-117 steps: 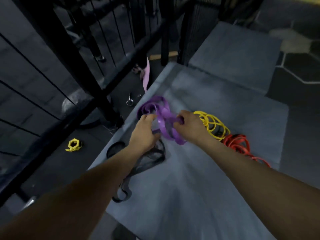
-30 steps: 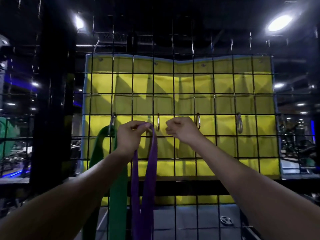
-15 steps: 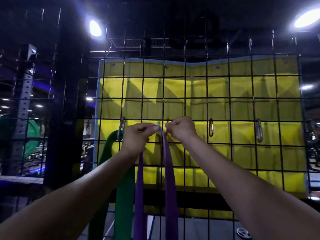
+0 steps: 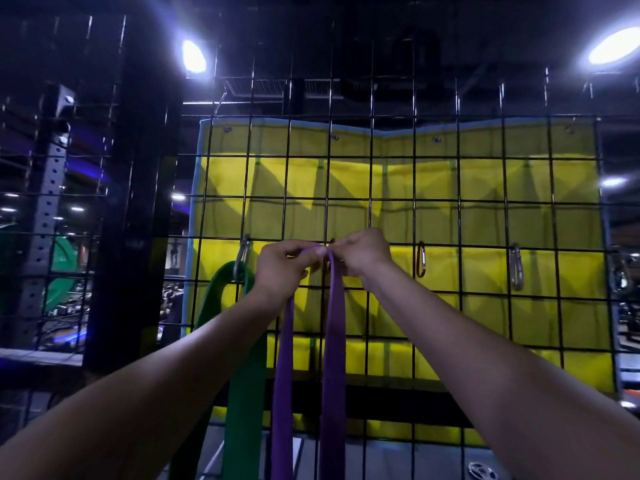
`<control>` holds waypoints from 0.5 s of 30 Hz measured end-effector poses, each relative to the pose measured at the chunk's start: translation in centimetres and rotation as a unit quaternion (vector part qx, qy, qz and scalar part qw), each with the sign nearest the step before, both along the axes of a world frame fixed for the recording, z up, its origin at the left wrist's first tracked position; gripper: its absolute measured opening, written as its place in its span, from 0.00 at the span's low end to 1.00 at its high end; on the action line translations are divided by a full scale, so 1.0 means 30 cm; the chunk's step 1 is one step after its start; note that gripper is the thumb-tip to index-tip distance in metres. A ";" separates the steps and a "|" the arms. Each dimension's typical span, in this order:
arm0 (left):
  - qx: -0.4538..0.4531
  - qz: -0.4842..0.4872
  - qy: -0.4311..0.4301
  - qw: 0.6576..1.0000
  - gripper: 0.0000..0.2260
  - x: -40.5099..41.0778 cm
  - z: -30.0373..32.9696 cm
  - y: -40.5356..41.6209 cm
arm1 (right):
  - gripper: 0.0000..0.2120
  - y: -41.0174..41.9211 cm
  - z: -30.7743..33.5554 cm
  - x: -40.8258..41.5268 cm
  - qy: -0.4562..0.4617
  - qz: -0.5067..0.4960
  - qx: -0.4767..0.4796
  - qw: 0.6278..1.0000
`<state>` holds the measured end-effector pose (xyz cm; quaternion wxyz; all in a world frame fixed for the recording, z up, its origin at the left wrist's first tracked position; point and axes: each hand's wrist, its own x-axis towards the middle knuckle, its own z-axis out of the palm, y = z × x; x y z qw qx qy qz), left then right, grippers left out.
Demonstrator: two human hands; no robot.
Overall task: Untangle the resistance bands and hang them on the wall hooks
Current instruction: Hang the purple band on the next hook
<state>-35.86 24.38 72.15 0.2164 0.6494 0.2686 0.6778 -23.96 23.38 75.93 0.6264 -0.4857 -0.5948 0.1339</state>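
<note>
Two hands raised at black wire grid panel (image 4: 436,202), head view. Left hand (image 4: 282,268) pinching top of flat purple resistance band loop (image 4: 334,327); right hand (image 4: 363,254) curled on same spot, hook hidden. Flat green resistance band (image 4: 242,358) hanging from silver carabiner hook (image 4: 242,258), left.

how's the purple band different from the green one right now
The purple band is pinched at its top by the left hand and right hand; the green band hangs untouched from a carabiner. The green band looks wider than the purple band, and hangs to its left. Both are flat loops hanging down in front of the wire grid.
</note>
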 end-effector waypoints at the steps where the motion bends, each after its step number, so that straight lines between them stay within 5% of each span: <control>1: 0.003 0.002 0.001 1.000 0.06 0.001 0.004 0.005 | 0.06 0.001 0.002 0.001 -0.006 -0.001 0.001 1.000; 15: 0.105 0.084 0.118 0.984 0.06 -0.025 0.024 0.058 | 0.03 0.024 0.017 0.020 -0.066 -0.002 0.008 0.998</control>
